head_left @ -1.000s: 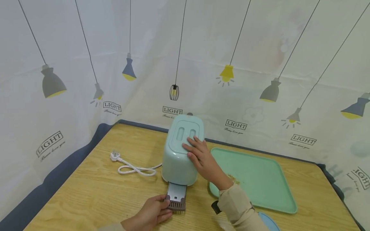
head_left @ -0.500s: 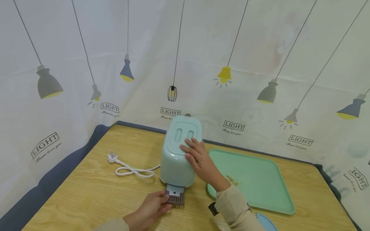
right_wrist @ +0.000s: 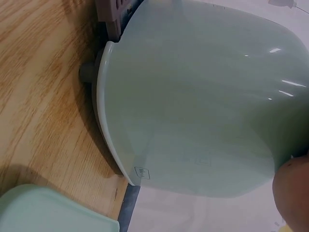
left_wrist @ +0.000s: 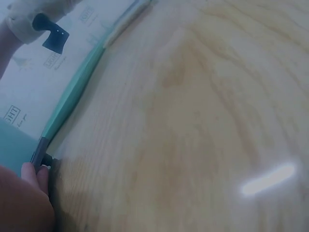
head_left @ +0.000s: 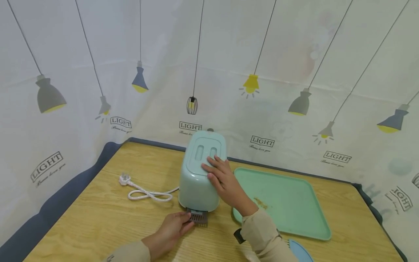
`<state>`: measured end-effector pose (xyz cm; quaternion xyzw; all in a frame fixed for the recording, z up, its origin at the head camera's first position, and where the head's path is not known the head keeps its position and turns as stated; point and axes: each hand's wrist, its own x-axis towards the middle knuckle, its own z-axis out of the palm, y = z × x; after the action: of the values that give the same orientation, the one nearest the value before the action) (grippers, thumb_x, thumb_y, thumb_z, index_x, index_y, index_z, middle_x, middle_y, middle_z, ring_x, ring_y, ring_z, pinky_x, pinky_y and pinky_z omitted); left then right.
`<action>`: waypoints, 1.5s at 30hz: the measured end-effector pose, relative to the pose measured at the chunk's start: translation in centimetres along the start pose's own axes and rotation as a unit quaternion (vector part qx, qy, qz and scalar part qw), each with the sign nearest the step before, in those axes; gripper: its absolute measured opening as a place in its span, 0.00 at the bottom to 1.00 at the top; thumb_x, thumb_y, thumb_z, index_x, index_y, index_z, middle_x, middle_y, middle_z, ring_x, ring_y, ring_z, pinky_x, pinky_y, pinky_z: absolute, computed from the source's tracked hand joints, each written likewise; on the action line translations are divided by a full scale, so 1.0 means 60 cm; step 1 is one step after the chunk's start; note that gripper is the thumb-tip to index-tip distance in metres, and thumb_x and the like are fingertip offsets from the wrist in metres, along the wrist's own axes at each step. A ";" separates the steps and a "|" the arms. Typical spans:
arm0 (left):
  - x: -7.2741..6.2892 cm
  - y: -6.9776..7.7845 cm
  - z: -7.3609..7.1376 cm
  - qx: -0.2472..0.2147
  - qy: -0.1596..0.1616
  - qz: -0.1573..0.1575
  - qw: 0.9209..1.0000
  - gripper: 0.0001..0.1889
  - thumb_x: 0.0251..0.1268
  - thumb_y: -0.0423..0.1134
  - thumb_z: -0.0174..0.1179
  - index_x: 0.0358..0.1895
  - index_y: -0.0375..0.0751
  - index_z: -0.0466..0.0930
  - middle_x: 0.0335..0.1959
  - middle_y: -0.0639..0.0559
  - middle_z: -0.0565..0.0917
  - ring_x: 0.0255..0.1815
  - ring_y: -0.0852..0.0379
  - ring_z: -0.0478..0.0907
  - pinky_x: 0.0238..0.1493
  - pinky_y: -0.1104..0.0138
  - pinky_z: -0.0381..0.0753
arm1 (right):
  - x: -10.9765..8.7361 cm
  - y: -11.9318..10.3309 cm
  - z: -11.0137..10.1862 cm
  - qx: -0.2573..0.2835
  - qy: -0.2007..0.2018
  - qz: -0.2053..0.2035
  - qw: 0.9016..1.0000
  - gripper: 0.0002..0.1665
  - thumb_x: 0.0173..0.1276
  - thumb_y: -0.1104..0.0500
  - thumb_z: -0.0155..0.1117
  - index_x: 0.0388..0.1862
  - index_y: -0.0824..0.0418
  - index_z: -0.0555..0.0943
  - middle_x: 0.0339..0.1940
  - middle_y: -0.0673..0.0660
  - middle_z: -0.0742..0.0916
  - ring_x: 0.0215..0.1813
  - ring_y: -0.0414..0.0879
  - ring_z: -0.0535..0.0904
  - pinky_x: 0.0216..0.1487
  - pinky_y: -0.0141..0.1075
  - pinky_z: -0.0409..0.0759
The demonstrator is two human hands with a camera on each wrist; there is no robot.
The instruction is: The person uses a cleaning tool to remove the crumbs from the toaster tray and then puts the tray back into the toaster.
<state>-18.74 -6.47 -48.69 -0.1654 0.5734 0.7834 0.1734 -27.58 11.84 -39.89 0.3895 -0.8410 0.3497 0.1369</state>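
Note:
A pale mint toaster [head_left: 198, 193], its lid with two oval recesses on top, stands upright on the wooden table. From the bottom of its near end juts the brown slotted front of a crumb tray [head_left: 199, 217], with only a sliver of metal visible behind it. My left hand [head_left: 170, 231] pinches that front at its left side between thumb and fingers. On the lid's right side rests my right hand [head_left: 227, 183], fingers spread and fairly straight. The right wrist view shows the toaster's end wall [right_wrist: 193, 96] up close, beside the crumb tray's edge [right_wrist: 112, 17].
To the right lies a green serving tray [head_left: 298, 207] with a small patch of crumbs [head_left: 260, 202] near its left side. A blue brush [head_left: 299, 250] sits partly behind the right sleeve. The toaster's white cord [head_left: 150, 196] loops left to its plug [head_left: 124, 179]. A lamp-print curtain [head_left: 229, 105] backs the table.
My left hand has pushed the crumb tray inward, so its metal plate has nearly disappeared under the toaster. My right hand stays on the lid. The head view has shifted slightly.

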 end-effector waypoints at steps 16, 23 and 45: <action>0.003 -0.002 0.011 -0.025 -0.012 0.021 0.999 0.27 0.69 0.22 0.46 0.64 0.06 0.48 0.65 0.16 0.61 0.67 0.35 0.66 0.60 0.68 0.76 | -0.001 0.003 0.002 0.003 0.004 0.003 1.000 0.21 0.76 0.56 0.51 0.65 0.57 0.75 0.71 0.59 0.72 0.77 0.58 0.57 0.75 0.63 0.45; 0.005 -0.004 0.014 -0.031 -0.009 0.035 0.999 0.23 0.68 0.21 0.46 0.62 0.07 0.54 0.60 0.17 0.67 0.61 0.40 0.75 0.54 0.72 0.80 | -0.003 0.003 0.004 0.008 0.026 -0.008 1.000 0.20 0.76 0.55 0.51 0.62 0.57 0.78 0.70 0.59 0.74 0.76 0.59 0.60 0.74 0.65 0.47; 0.026 0.022 0.011 -0.232 -0.033 -0.040 0.971 0.33 0.66 0.15 0.35 0.70 0.15 0.28 0.71 0.16 0.42 0.74 0.33 0.45 0.64 0.74 0.66 | -0.005 0.003 0.012 0.009 0.059 -0.026 0.998 0.18 0.75 0.57 0.52 0.58 0.58 0.81 0.66 0.59 0.78 0.71 0.56 0.67 0.73 0.65 0.51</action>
<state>-20.76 -6.10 -48.11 -0.1980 0.3625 0.8926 0.1808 -27.47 11.57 -40.63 0.3910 -0.8177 0.3764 0.1918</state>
